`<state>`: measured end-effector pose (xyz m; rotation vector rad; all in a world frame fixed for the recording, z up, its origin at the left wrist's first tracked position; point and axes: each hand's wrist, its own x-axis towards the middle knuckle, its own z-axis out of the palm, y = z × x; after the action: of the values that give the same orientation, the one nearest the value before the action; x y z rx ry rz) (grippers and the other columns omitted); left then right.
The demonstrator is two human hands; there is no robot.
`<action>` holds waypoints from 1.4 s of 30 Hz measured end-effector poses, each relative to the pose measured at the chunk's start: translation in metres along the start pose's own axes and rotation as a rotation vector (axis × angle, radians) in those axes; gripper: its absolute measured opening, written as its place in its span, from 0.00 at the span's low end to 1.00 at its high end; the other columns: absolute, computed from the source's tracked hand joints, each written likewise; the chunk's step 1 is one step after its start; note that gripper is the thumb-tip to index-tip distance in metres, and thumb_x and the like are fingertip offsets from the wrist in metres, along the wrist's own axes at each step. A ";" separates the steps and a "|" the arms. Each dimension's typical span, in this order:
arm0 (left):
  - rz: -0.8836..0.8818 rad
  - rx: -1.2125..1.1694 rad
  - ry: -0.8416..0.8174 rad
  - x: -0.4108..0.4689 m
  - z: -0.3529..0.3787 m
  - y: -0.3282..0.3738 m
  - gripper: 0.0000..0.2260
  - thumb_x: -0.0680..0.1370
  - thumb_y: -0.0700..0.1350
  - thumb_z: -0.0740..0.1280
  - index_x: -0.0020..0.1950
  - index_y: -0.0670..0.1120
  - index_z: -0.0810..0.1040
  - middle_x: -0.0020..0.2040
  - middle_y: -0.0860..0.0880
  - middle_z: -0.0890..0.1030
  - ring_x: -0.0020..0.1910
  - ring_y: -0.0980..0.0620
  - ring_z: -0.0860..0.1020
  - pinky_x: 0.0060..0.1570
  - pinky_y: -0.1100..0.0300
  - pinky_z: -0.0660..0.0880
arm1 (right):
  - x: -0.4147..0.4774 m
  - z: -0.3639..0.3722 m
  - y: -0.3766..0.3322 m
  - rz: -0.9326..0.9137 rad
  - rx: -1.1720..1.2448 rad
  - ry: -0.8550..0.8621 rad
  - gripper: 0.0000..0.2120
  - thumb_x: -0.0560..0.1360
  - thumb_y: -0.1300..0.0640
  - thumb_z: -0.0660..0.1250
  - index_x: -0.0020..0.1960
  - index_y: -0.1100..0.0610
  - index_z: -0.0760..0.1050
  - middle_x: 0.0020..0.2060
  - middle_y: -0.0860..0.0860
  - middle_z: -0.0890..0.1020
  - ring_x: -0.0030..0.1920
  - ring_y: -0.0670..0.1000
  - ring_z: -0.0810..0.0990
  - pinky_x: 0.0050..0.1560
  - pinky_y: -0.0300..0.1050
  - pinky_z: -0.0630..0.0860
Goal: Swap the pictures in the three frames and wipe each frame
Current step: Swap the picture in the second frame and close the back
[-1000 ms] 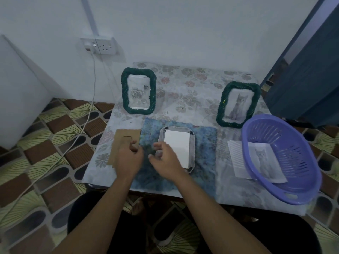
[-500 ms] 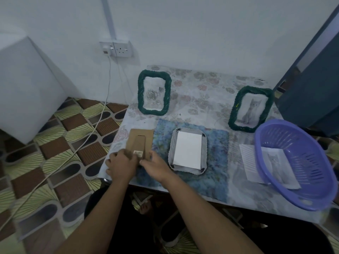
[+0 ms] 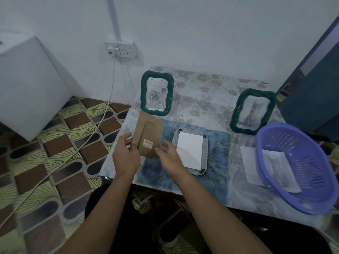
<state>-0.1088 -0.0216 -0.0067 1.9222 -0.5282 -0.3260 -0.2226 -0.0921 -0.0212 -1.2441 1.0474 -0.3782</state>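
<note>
A person's left grip (image 3: 126, 154) pinched the left edge of a brown cardboard backing board (image 3: 149, 129), held at an angle. The right grip (image 3: 170, 158) was open, fingers relaxed, just beside the board's lower corner; contact could not be told. Immediately right of the right grip, a face-down frame (image 3: 198, 172) bearing a white sheet (image 3: 189, 149) lay on a blue cloth (image 3: 218, 147) on the worktop (image 3: 201, 99). Beyond both grips stood a rose-picture frame (image 3: 143, 94) and a cat-picture frame (image 3: 256, 91).

Likely a home (floral tablecloth (image 3: 201, 99))
</note>
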 end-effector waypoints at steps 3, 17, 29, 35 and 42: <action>-0.141 -0.242 -0.102 -0.003 0.012 0.001 0.14 0.81 0.38 0.64 0.66 0.46 0.76 0.52 0.52 0.80 0.53 0.51 0.80 0.51 0.54 0.79 | -0.002 -0.024 -0.005 -0.074 0.056 0.124 0.20 0.81 0.56 0.64 0.71 0.56 0.67 0.61 0.52 0.79 0.59 0.49 0.78 0.60 0.45 0.75; -0.199 -0.085 -0.317 -0.032 0.080 0.014 0.08 0.75 0.48 0.74 0.49 0.46 0.80 0.43 0.52 0.81 0.43 0.56 0.78 0.42 0.60 0.76 | -0.014 -0.132 0.013 -0.092 -0.086 0.398 0.07 0.76 0.60 0.72 0.54 0.57 0.82 0.46 0.51 0.85 0.44 0.49 0.84 0.46 0.42 0.81; -0.045 0.178 -0.359 -0.033 0.102 0.010 0.08 0.73 0.48 0.75 0.44 0.47 0.79 0.40 0.52 0.80 0.41 0.55 0.78 0.40 0.62 0.73 | -0.004 -0.147 0.034 -0.028 -0.399 0.444 0.11 0.72 0.51 0.75 0.54 0.52 0.84 0.47 0.49 0.86 0.49 0.46 0.83 0.54 0.44 0.80; 0.008 0.273 -0.381 -0.034 0.103 0.005 0.07 0.74 0.49 0.74 0.45 0.48 0.80 0.41 0.54 0.79 0.40 0.58 0.76 0.33 0.71 0.66 | -0.005 -0.145 0.034 -0.020 -0.426 0.451 0.09 0.74 0.54 0.74 0.54 0.53 0.84 0.39 0.43 0.80 0.44 0.43 0.81 0.40 0.30 0.71; 0.025 0.299 -0.389 -0.033 0.106 0.003 0.06 0.74 0.48 0.74 0.45 0.48 0.79 0.41 0.53 0.79 0.39 0.59 0.75 0.32 0.73 0.65 | -0.005 -0.145 0.035 0.002 -0.494 0.458 0.10 0.74 0.51 0.74 0.54 0.50 0.84 0.47 0.47 0.86 0.44 0.42 0.79 0.45 0.36 0.74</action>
<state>-0.1867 -0.0905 -0.0471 2.1475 -0.8975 -0.6417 -0.3530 -0.1617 -0.0444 -1.6372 1.5999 -0.4291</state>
